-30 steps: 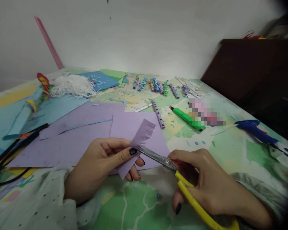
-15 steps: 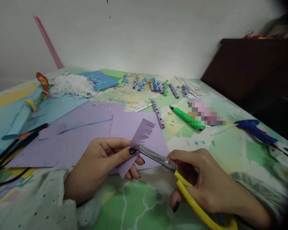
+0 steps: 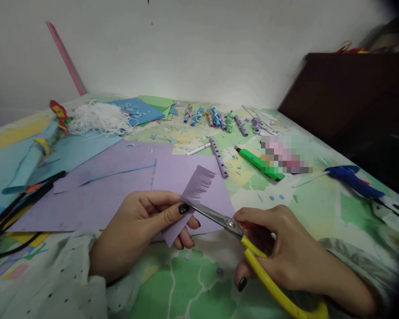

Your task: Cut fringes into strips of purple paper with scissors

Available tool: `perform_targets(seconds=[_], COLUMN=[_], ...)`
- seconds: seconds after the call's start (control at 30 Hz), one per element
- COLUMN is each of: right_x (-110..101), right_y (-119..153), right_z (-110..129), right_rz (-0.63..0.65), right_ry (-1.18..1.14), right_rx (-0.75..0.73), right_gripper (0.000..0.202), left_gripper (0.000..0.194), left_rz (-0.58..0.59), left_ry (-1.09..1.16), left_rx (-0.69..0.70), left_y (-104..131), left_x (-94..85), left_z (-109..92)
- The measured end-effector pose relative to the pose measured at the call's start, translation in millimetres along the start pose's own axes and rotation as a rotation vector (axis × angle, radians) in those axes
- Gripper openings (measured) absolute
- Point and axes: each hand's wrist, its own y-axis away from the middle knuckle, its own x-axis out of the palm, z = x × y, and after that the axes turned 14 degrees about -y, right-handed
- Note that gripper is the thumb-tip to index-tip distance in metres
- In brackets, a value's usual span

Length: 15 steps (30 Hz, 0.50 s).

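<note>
Between thumb and fingers, my left hand [image 3: 153, 217] pinches a purple paper strip [image 3: 197, 182], tilted, its upper right edge cut into a fringe. My right hand [image 3: 279, 248] is closed around the yellow handles of a pair of scissors [image 3: 216, 217]. The blades lie nearly closed at the strip, their tips beside my left thumb. Below the hands, a purple paper sheet [image 3: 186, 170] lies on the table, overlapping a larger purple sheet [image 3: 96, 199].
Behind the sheets lie a purple paper tube with holes [image 3: 218, 157], a green utility knife [image 3: 257, 163] and several small fringed rolls [image 3: 215, 117]. A blue glue gun [image 3: 354, 180] is at the right. White string [image 3: 98, 118] is heaped at the back left, near a light blue paper roll [image 3: 29, 164].
The scissor blades have closed slightly at the strip's edge. Both hands stay almost in the same place.
</note>
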Motion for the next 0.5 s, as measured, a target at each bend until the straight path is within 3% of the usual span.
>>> perform_targets(seconds=[0.5], right_x=[-0.4], right_y=[-0.9], right_z=[2.5], right_rz=[-0.001], right_ry=[0.016], right_rx=[0.012], right_gripper=[0.031], left_gripper=[0.012], left_rz=[0.019], left_ry=[0.049], left_rx=[0.012], left_y=[0.4], left_x=[0.7], left_z=[-0.1])
